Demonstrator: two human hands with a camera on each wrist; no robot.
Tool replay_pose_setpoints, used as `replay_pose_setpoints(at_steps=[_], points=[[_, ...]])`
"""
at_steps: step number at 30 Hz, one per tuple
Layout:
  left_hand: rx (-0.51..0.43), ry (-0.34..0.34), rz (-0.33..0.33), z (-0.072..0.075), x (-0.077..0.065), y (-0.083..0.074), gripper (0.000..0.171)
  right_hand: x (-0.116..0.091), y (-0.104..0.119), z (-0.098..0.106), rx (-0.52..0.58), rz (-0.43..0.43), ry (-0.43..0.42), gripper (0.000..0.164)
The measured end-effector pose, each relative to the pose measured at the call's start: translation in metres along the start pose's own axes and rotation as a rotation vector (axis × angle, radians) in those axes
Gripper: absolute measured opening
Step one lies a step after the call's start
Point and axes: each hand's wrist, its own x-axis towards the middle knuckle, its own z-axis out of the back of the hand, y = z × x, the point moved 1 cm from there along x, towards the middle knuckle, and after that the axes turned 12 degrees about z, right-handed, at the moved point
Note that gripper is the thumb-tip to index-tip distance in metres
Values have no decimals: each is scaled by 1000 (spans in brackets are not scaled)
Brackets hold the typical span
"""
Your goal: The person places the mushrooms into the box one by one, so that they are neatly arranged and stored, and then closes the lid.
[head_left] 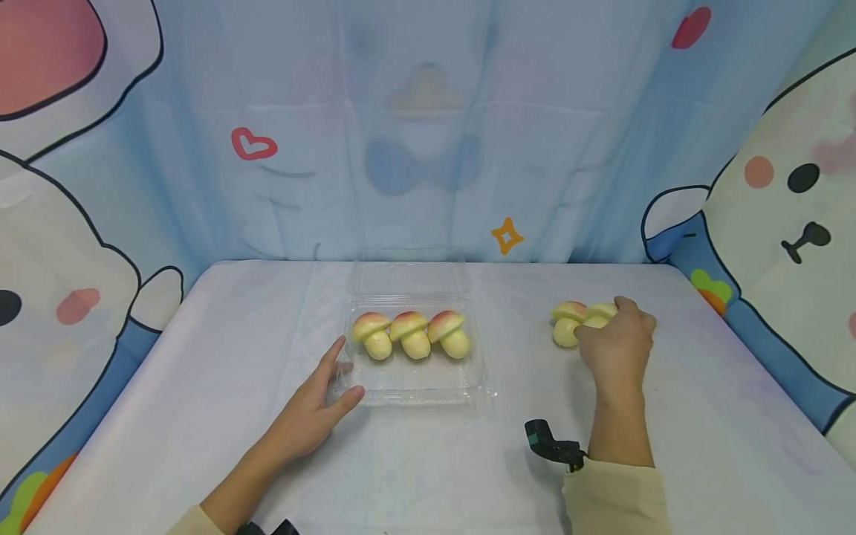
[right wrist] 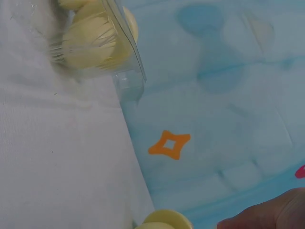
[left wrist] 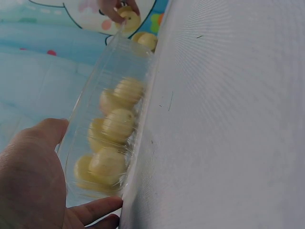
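Observation:
A clear plastic clamshell box (head_left: 421,383) lies with its lid folded back. Three mushroom-shaped pieces (head_left: 414,343) stand in a row inside, with pale yellow stems and yellow caps flushed red. My left hand (head_left: 307,416) rests at the box's left side, its fingers extended and thumb near the front corner; the left wrist view shows the thumb (left wrist: 52,130) along the rim. Off to the right, my right hand (head_left: 618,345) pinches another mushroom-shaped piece (head_left: 598,315), partly hidden by the fingers. One more mushroom-shaped piece (head_left: 565,327) stands right beside it on the table.
A white cloth covers the table (head_left: 428,475). Its back edge meets a blue cartoon-printed curtain (head_left: 428,208), which also runs along both sides. The transparent lid (head_left: 409,279) reaches toward that back edge. A black wrist camera mount (head_left: 551,444) sticks out from the right sleeve.

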Motion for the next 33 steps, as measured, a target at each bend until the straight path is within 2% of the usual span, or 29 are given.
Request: replay_pose_setpoints(at_steps=[12,20,33], points=[[1,1,-10,0,0,0,85,-13,21,-15,-20,153,0,78],[-3,0,-5,0,0,0,85,-16,28,-17,-17,201,17,77],[-6,-1,-1,0,0,0,85,-21,41,-23,-15,376,129,77]])
